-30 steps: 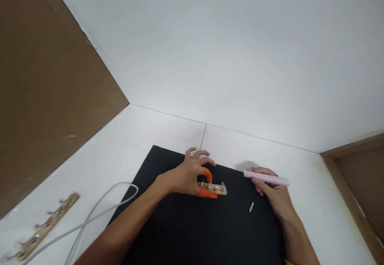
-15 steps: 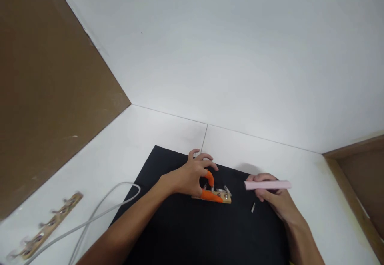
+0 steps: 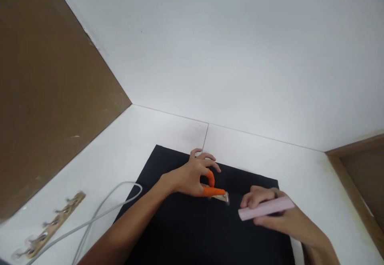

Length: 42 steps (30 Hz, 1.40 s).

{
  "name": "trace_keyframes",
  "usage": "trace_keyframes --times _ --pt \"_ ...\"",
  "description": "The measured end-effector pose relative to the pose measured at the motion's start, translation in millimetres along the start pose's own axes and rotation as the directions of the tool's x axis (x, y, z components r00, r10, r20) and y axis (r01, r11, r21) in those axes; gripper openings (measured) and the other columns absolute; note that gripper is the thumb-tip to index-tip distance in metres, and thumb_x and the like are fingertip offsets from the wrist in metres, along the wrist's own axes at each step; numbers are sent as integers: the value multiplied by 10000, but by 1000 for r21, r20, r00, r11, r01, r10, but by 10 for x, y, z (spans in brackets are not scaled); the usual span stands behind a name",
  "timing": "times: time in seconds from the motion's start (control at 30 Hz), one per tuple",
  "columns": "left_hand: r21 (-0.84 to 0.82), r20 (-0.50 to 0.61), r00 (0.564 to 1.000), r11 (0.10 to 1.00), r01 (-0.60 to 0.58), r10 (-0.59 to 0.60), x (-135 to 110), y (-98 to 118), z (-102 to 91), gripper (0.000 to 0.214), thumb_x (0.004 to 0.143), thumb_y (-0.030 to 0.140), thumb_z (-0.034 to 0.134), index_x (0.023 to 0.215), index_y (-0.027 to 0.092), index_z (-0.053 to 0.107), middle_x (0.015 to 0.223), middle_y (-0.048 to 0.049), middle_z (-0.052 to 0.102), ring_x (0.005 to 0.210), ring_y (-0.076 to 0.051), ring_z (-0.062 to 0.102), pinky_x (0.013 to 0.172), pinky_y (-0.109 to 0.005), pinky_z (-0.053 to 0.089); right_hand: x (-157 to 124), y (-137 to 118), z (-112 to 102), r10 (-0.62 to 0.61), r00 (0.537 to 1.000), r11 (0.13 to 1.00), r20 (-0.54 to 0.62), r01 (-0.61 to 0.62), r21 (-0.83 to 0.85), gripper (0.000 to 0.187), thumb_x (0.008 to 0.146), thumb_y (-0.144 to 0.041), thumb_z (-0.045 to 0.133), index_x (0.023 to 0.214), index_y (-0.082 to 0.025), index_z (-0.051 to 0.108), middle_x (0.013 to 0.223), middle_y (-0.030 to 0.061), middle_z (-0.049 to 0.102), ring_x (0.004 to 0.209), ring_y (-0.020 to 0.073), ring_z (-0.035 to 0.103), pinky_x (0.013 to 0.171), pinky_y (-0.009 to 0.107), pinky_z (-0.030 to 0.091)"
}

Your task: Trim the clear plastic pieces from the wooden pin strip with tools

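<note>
My left hand (image 3: pixel 190 177), with orange finger covers on thumb and index finger, is closed in a pinch on a short wooden strip (image 3: pixel 220 197) carrying small shiny metal fittings. Most of the strip is hidden behind the thumb, and its right end is blurred. The other fingers of that hand are spread. To the right, my right hand (image 3: pixel 267 207) is closed around a pale pink bar (image 3: pixel 265 208), which lies across the palm and slopes up to the right. Both hands are over a black mat (image 3: pixel 210 233). A gap separates the bar from the wooden strip.
A second wooden strip (image 3: pixel 55 225) with several metal fittings lies on the white table (image 3: pixel 120 145) at the left. A looped pale cable (image 3: pixel 99 217) runs beside it, over the mat's left edge. Brown panels stand left (image 3: pixel 54 97) and right (image 3: pixel 363 177); a white wall rises behind.
My right hand has moved down and slightly left, tilting the pink bar. The small metal piece on the mat is no longer visible. The strip in my left hand has turned and shows less.
</note>
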State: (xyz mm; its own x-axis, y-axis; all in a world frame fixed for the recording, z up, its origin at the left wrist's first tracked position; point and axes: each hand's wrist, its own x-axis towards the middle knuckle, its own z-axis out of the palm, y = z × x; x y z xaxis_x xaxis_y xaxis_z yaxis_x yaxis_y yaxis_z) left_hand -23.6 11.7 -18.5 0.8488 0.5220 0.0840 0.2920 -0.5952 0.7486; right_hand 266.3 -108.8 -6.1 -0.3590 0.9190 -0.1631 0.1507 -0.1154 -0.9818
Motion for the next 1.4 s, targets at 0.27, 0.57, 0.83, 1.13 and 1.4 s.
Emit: trace_keyframes --times 0.27,0.57,0.83,1.13,1.4 --pt "-10 -13 1000 1000 15 -15 -63 68 -203 140 958 375 759 1067 296 799 1490 -30 685 1524 -302 487 1322 -581 144 -112 -393 293 46 998 979 39 -37 -199 161 788 -237 876 910 -323 817 1011 31 841 947 230 793 858 326 609" --pt "180 51 998 983 21 -31 -268 153 -170 607 723 631 910 1153 227 765 1608 -161 561 1598 -488 323 1300 -723 70 -120 -68 125 49 999 996 -3 -49 -73 185 822 -405 867 903 -245 823 969 96 824 908 245 793 790 334 635" --pt "216 13 1000 976 21 -25 -211 64 -9 397 811 498 889 1088 235 781 1533 -126 637 1567 -430 385 1303 -675 94 -105 55 255 32 998 999 61 -32 -13 192 801 -384 885 906 -241 811 987 80 797 912 219 770 790 314 613" --pt "241 14 999 970 36 -41 -192 66 62 198 851 417 855 884 228 805 1460 -95 698 1532 -425 441 1285 -686 82 -94 87 422 72 997 993 22 -70 -94 167 809 -381 850 896 -245 806 1041 85 789 938 233 763 827 339 610" --pt "220 -12 999 975 32 -30 -176 27 124 177 852 398 851 832 233 792 1390 -72 740 1481 -386 501 1291 -655 70 -251 84 566 186 981 945 -48 -191 -263 90 858 -322 777 937 -294 810 1455 89 717 1258 339 734 804 343 660"
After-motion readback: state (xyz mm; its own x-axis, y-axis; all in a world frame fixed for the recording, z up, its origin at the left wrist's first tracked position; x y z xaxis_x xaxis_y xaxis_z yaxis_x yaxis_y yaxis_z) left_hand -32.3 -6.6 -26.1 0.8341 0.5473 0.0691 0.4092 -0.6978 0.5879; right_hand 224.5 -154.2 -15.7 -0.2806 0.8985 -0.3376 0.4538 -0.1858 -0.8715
